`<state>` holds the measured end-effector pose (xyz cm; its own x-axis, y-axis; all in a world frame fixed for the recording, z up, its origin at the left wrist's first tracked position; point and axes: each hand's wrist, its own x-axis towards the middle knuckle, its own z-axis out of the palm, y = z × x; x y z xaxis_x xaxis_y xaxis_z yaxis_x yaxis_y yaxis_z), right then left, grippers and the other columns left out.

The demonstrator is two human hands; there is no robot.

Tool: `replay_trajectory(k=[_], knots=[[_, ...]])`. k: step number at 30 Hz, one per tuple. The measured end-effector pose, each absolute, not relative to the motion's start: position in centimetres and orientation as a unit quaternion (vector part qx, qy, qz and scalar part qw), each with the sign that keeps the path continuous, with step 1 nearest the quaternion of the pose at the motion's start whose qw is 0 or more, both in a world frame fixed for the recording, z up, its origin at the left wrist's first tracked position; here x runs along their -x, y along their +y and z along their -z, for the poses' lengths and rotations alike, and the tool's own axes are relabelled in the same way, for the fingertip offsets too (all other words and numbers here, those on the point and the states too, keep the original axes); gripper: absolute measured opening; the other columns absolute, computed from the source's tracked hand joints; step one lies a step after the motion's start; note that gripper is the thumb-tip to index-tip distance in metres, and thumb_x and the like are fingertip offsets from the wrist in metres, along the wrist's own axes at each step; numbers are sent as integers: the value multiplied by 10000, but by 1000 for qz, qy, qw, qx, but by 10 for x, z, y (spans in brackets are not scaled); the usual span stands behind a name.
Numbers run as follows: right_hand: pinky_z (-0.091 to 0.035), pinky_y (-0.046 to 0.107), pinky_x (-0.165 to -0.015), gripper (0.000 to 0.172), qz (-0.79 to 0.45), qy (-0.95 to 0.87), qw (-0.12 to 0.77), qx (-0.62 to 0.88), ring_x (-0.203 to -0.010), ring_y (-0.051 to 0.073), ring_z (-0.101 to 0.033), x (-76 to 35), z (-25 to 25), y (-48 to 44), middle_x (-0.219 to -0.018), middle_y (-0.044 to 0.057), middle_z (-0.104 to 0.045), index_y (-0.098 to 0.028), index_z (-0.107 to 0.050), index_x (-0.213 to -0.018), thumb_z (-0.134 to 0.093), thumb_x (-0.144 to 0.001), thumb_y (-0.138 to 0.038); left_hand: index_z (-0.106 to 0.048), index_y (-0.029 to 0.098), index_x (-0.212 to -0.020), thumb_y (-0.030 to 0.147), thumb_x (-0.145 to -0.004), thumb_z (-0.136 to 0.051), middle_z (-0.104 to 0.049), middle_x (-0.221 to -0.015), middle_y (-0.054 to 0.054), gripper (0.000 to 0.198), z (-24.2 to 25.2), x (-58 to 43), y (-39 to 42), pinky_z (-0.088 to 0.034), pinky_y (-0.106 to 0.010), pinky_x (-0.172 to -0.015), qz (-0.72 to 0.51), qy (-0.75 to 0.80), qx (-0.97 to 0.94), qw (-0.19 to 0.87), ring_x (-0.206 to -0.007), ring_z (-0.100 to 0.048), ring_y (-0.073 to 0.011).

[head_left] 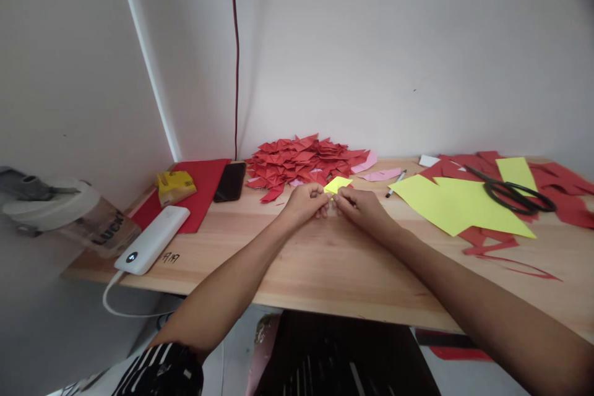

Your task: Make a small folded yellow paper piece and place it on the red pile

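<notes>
A small piece of folded yellow paper [338, 185] is pinched between my two hands, above the middle of the wooden table. My left hand [307, 203] is closed on its left edge. On the lower right, my right hand [359, 205] holds it with thumb and fingers pressed together. The fingertips of both hands nearly meet and hide the paper's lower part. Just behind the hands lies a large heap of folded red paper pieces [297, 161].
To the right lie a yellow sheet [457, 203], black scissors [517, 195], red scraps [568, 189] and a pen [396, 184]. On the left are a phone [231, 182], a red sheet [203, 198], a yellow box [175, 187], a white power bank [153, 239] and a bottle [93, 216].
</notes>
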<state>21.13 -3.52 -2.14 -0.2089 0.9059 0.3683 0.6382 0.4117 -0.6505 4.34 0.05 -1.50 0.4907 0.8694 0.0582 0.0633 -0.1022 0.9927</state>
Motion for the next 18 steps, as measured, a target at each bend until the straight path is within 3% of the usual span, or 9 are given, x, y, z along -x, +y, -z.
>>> replay_trajectory(k=[7, 18], knots=[[-271, 261, -537, 281, -169, -758, 361, 517, -548, 124, -384, -209, 20, -37, -545, -27, -412, -214, -353, -611, -424, -865, -313, -457, 170, -691, 135, -789, -556, -599, -498, 31, 144, 14, -45, -2, -403, -158, -406, -345, 390, -673, 525, -398, -542, -75], [-287, 261, -543, 274, -170, -765, 347, 516, -548, 127, -412, -210, 23, -36, -549, -23, -439, -214, -367, -620, -421, -870, -313, -464, 157, -656, 77, -744, -550, -607, -505, 28, 147, 15, -45, -1, -368, -141, -382, -342, 392, -656, 547, -403, -571, -77]])
